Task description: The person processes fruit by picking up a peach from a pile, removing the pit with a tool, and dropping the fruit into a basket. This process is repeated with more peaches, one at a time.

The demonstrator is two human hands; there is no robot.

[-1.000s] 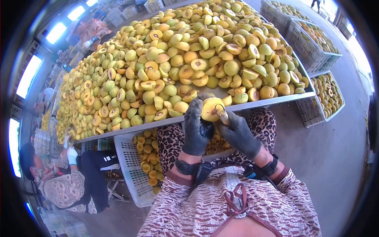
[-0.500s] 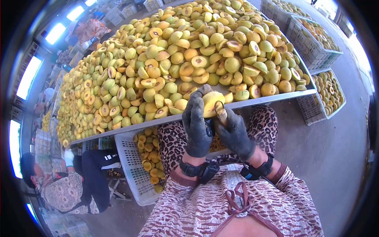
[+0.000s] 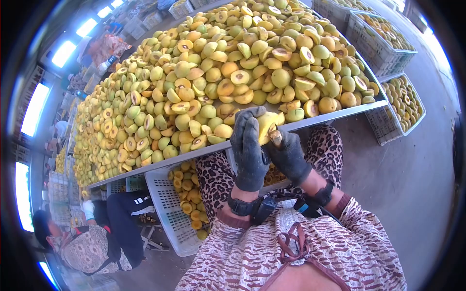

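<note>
My left hand (image 3: 250, 148), in a dark glove, is wrapped round a yellow half fruit (image 3: 266, 127) just above the table's near edge. Close against it on the right, my right hand (image 3: 287, 154), also gloved, is closed round a small tool with a brownish end (image 3: 275, 137) that touches the fruit's cut side. The blade is too small to make out. Beyond both hands, a large heap of halved yellow-green fruit (image 3: 213, 72) lies on the metal-edged table (image 3: 310, 122).
A white crate (image 3: 167, 213) of fruit halves stands below the table at left. More filled crates (image 3: 381, 53) are stacked at the right, with another (image 3: 412, 123) below them. A co-worker (image 3: 90, 247) sits at lower left. My knees are under the table edge.
The fruit has turned in my left hand, its cut side now facing more to the right. The camera view has shifted slightly. Both hands keep their grip.
</note>
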